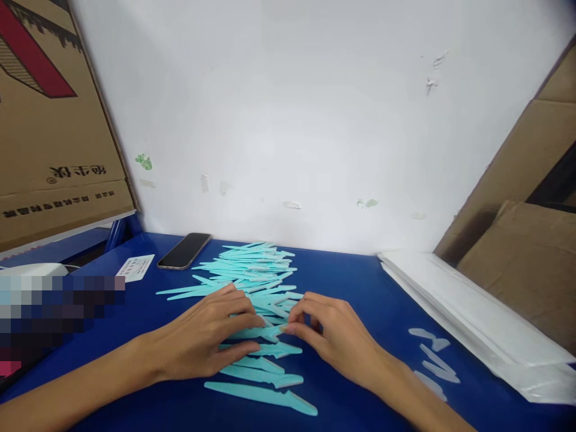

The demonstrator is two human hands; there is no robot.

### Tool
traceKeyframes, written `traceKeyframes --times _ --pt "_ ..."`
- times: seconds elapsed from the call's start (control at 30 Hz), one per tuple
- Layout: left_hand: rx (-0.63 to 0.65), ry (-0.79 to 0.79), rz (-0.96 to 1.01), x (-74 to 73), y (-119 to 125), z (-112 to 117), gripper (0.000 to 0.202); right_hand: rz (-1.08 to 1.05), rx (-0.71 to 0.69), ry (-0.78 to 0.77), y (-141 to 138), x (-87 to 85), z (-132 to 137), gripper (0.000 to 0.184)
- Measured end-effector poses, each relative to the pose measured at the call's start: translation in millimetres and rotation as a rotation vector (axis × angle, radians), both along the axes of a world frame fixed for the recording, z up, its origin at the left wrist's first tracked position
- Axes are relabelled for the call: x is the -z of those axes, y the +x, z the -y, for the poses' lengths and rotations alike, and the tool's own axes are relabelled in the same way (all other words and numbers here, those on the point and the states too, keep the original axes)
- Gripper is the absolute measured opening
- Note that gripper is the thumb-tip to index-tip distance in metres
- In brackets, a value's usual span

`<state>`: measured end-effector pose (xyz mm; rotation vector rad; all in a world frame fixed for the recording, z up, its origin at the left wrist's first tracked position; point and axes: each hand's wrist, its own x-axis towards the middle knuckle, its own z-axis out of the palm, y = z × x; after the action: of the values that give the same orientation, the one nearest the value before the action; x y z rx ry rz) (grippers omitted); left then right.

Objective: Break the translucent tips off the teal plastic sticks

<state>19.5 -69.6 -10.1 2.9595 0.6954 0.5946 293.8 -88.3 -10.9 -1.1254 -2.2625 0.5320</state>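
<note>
Several turquoise eyebrow razors lie crosswise on the blue table, in a long heap toward the wall and spread singly nearer to me. My left hand reaches in from the left, thumb and forefinger closed around the handle of one razor. At that razor's right end, the thumb and forefinger of my right hand are pinched together on its tip. Part of the heap is hidden behind my left hand's fingers. Below my hands, several single razors rest on the table surface.
A phone and a white card lie at the back left. Cardboard boxes stand at left and right. White sheets or bags line the right edge, near pale flat shapes. A white wall closes off the back.
</note>
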Motion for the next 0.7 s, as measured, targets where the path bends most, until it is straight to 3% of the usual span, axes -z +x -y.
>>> traceKeyframes --times 0.2,0.3,0.4,0.5,0.6,0.7 --pt "-0.006 0.062 0.008 5.1 -1.0 -1.5 0.021 0.039 0.015 0.029 -4.5 -5.1 1.2 0.029" --pt "-0.017 0.071 0.053 5.1 -1.7 -3.6 0.022 0.148 0.063 0.064 10.3 -17.0 -5.4 0.026" --pt "-0.016 0.052 0.095 3.5 -1.7 -4.8 0.022 0.308 0.197 0.004 55.6 -31.1 -17.1 0.014" --pt "-0.016 0.062 0.115 3.9 -2.2 -5.3 0.026 0.417 0.462 -0.115 121.4 -36.1 -27.7 0.013" --pt "-0.02 0.07 0.1 7.0 -3.7 -6.1 0.036 0.419 0.558 -0.326 177.6 -26.1 -33.6 0.013" --pt "-0.018 0.079 0.074 9.2 -4.7 -6.6 0.047 0.323 0.595 -0.511 203.8 -9.0 -36.5 0.02"
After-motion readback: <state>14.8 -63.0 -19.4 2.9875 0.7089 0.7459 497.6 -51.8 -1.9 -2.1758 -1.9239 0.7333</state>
